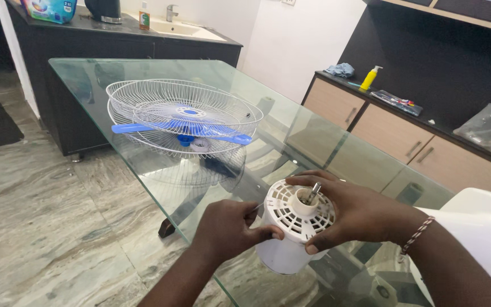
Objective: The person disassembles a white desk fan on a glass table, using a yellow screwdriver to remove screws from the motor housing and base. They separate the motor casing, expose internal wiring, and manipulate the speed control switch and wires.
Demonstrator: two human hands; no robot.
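A white fan motor housing [291, 227] with a slotted face and a metal shaft stands near the front edge of a glass table [86, 85]. My right hand [359, 213] wraps around its right side and top. My left hand [228, 230] pinches something thin at its left side; what it is I cannot make out. Farther back on the glass lie white wire fan guards [143, 96] stacked with a blue fan blade [129, 128] between them.
A dark counter with a sink [177, 28], a kettle [104, 10] and a detergent box [49, 9] stands behind the table. At right, a low cabinet [393, 133] carries a yellow bottle [370, 78], a cloth and a plastic bag [487, 128]. Marble floor [29, 216] lies to the left.
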